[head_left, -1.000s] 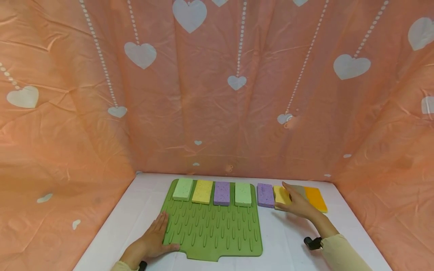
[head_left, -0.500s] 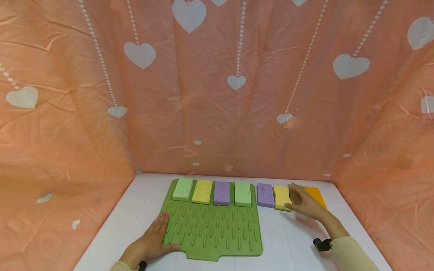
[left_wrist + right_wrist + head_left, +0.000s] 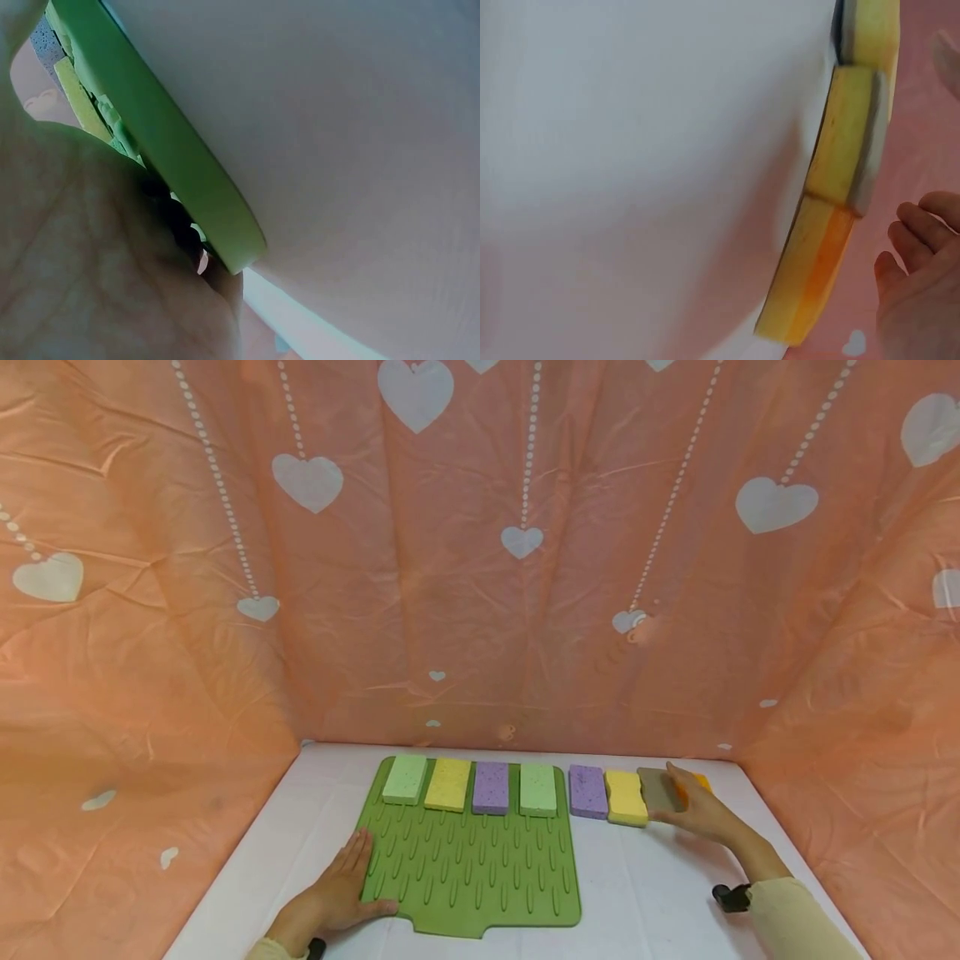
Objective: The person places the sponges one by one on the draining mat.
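My left hand (image 3: 330,893) rests with straight fingers on the left edge of a green ridged mat (image 3: 465,877). Along the mat's far edge lie a pale green sponge (image 3: 405,779), a yellow sponge (image 3: 448,785), a purple sponge (image 3: 491,788) and another pale green sponge (image 3: 537,790). Right of the mat, a row runs from a purple sponge (image 3: 587,792) and a yellow sponge (image 3: 626,797) to a grey-topped sponge (image 3: 658,789) and an orange-topped sponge (image 3: 810,270). My right hand (image 3: 705,810) hovers over these last two, fingers loosely bent, apart from them in the right wrist view.
A white tabletop (image 3: 630,885) extends around the mat. A peach curtain (image 3: 480,710) with white hearts encloses the table at the back and both sides.
My right hand has moved right, from over the yellow sponge to over the grey-topped and orange-topped ones. The grey top is now largely uncovered. My left hand has stayed put.
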{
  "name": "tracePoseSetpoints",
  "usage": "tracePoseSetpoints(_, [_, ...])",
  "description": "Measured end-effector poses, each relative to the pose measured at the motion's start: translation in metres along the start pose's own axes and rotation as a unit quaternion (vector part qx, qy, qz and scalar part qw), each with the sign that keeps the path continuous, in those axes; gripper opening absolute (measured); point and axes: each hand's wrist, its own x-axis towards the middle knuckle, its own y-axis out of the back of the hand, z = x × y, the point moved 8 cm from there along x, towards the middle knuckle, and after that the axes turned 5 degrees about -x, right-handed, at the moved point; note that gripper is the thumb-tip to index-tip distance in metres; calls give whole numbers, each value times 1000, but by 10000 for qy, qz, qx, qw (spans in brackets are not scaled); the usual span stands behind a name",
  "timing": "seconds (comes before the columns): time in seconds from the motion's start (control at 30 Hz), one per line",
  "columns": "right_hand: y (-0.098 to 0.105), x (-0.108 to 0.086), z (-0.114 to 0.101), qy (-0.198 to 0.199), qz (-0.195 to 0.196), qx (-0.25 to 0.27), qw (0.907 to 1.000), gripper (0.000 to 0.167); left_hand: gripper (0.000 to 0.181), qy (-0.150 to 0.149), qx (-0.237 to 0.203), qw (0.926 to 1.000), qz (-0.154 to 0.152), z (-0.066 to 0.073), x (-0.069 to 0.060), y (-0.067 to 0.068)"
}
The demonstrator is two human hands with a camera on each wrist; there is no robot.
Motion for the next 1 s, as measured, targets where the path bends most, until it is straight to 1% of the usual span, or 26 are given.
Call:
tracePoseSetpoints(0.1, [3,1,7,-26,-28,-91,10000,116,135,63,-70,9999,-72,2,0,0])
tracePoseSetpoints(0.3, [5,0,24,-125,-80,-24,9999,117,135,-75,123,9999,88,-2,1,-1])
tracePoseSetpoints(0.47, [6,1,40,-333,-139,-11,9993,120,137,-67,-28,10000,35,-3,2,-1])
tracePoseSetpoints(0.57, [7,0,45,-393,-167,6,9991,121,138,-28,-34,10000,6,-4,2,-2])
tracePoseSetpoints(0.63, [8,0,47,-412,-197,19,9990,122,139,-17,42,10000,37,-4,2,-2])
tracePoseSetpoints(0.8, [9,3,54,-499,-251,60,9984,126,139,-37,70,9999,70,-5,2,-1])
tracePoseSetpoints(1.0, [5,6,68,-632,-346,106,9973,128,139,-11,99,9999,99,-5,2,-1])
